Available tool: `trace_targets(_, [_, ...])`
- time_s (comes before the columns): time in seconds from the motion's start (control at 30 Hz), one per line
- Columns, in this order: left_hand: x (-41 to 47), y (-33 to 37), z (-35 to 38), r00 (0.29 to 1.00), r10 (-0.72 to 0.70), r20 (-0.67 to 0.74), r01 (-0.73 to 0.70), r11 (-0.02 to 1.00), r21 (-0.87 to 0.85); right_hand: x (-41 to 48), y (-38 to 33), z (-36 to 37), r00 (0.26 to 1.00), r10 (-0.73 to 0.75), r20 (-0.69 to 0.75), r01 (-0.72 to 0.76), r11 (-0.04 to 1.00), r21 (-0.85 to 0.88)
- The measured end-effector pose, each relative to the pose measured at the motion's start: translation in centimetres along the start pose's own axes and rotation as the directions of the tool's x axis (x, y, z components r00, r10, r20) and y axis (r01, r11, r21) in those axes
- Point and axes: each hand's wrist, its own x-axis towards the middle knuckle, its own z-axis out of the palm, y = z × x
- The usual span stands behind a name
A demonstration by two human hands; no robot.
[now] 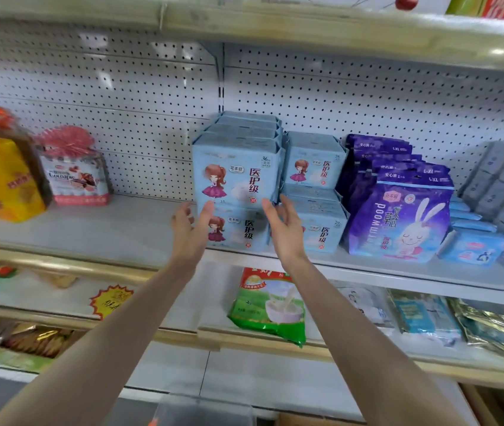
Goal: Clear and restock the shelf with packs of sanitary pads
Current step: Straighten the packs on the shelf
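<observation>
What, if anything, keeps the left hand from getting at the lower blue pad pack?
Probably nothing, so yes: the open left hand is right at the lower pack's left edge, with nothing between them.

Upper light-blue pack (235, 176), front face: "医护级" in red, set vertically; oval badge "花本目"; "36" at the top right corner. Lower light-blue pack (238, 230), directly beneath: the same "医护级" and "花本目". Smaller light-blue pack (313, 167), just to the right: "医护级", with "29" at the top corner. Lower smaller pack (323, 236): likewise "医护级" and "29". Front purple pack (398, 222): badge "花本目", "L-XL" at the top right, small "医护级" low on the face; large Latin lettering down the left side, not legible in full. Rear purple packs (395, 162): "L-XL". Wafer pack (75, 179) and starburst sign (110, 299): print too blurred to read.
</observation>
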Motion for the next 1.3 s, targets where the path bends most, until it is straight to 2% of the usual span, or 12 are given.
trace_targets(0.2, [3.3, 0.1, -2.2, 0.991, -0.054, 0.126, 0.060, 0.997, -0.044, 0.9, 0.7, 3.3, 0.998, 0.022, -0.060, -0.022, 1.000, 0.000])
trace_targets(0.3, [4.9, 0.1, -2.3, 0.973, -0.006, 0.229, 0.025, 0.997, -0.079, 1.5, 1.1, 4.4, 0.990, 0.036, -0.137, -0.039, 0.999, -0.019])
trace_targets(0.5, [7.2, -0.4, -2.3, 0.949, 0.031, 0.313, -0.004, 0.996, -0.086, 2.5, 1.8, 5.9, 0.978, 0.076, -0.194, -0.092, 0.993, -0.077])
trace_targets(0.73, [9.6, -1.1, -2.0, 0.949, 0.052, 0.312, -0.033, 0.997, -0.066, 4.3, 2.4, 6.0, 0.957, 0.059, -0.282, -0.097, 0.988, -0.121])
trace_targets(1.3, [11.4, -1.5, -0.7, 0.962, 0.008, 0.271, 0.019, 0.995, -0.099, 7.0, 3.5, 5.5, 0.963, -0.005, -0.271, -0.084, 0.945, -0.316])
